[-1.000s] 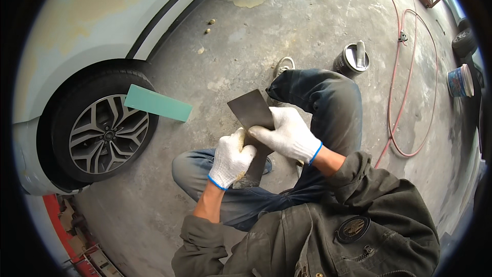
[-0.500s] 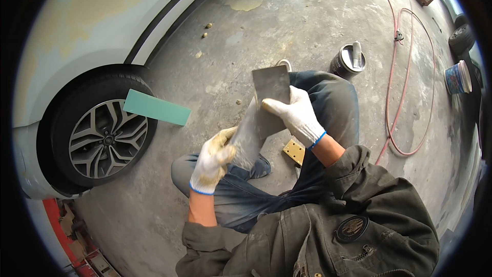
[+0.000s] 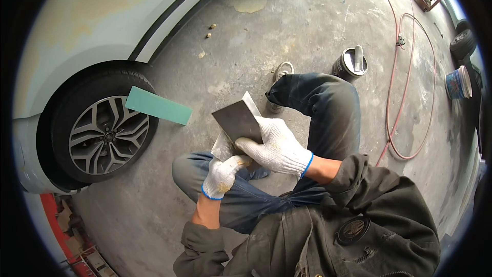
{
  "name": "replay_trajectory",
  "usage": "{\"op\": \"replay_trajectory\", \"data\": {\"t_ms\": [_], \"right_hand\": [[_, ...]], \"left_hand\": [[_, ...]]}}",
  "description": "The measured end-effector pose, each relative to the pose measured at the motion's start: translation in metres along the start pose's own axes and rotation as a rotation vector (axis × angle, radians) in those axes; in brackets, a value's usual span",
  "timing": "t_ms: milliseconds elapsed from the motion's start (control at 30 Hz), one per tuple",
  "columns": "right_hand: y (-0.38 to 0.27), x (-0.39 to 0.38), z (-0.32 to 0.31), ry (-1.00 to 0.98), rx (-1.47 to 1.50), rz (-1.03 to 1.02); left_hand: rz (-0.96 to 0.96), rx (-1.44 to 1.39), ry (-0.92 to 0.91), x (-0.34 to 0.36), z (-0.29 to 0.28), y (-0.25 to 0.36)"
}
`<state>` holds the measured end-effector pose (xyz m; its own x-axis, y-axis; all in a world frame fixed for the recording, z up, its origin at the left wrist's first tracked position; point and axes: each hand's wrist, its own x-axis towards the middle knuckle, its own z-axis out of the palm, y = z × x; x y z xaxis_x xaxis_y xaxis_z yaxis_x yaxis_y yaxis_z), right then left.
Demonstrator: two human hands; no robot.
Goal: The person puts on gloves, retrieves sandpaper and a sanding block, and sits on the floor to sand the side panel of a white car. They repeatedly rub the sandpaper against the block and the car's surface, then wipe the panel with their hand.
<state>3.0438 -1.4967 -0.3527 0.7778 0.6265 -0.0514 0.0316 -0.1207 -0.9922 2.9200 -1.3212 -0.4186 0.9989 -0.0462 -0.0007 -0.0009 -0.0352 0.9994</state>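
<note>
My right hand point(image 3: 277, 145), in a white knit glove with a blue cuff, grips a dark grey flat rectangular piece point(image 3: 237, 119), its thumb across the face. Behind that piece shows a pale grey flat sheet point(image 3: 222, 147); its lower edge meets my left hand point(image 3: 225, 176), which also wears a white glove, stained yellowish. The left fingers are closed on the pale sheet, right beside the right hand's thumb. Whether the two flat pieces are joined is hidden. Both hands are over my bent legs point(image 3: 328, 97), in blue jeans.
To the left is a pale car body point(image 3: 97, 10) with yellowish patches. A green board point(image 3: 158, 105) leans by its wheel point(image 3: 108, 137). Ahead on the concrete floor stands an open can point(image 3: 344, 66) with a tube on top. A red hose point(image 3: 390, 107) and a white bucket point(image 3: 457, 83) are farther right.
The right hand has moved left and down with the dark piece, now tilted. My left hand has come closer to it, and the hands now meet. The yellow block with holes is now hidden.
</note>
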Motion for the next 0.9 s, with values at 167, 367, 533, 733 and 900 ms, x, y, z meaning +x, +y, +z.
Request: {"op": "replay_trajectory", "data": {"t_ms": [167, 367, 533, 733, 900], "right_hand": [[-0.001, 0.012, -0.018, 0.025, 0.103, 0.051], [-0.011, 0.003, -0.018, -0.072, 0.153, 0.116], [0.001, 0.005, -0.018, 0.094, 0.31, 0.078], [-0.004, 0.003, -0.011, 0.066, -0.016, -0.023], [-0.007, 0.0, -0.004, 0.057, 0.013, -0.047]], "left_hand": [[0.131, 0.42, -0.032, 0.011, 0.005, 0.025], [0.424, 0.828, 0.008, 0.021, 0.003, 0.034], [0.022, -0.224, 0.62, 0.057, 0.05, 0.071], [0.111, 0.274, 0.523, 0.048, 0.034, 0.072], [0.064, 0.19, 0.545, 0.048, 0.034, 0.069]]}}
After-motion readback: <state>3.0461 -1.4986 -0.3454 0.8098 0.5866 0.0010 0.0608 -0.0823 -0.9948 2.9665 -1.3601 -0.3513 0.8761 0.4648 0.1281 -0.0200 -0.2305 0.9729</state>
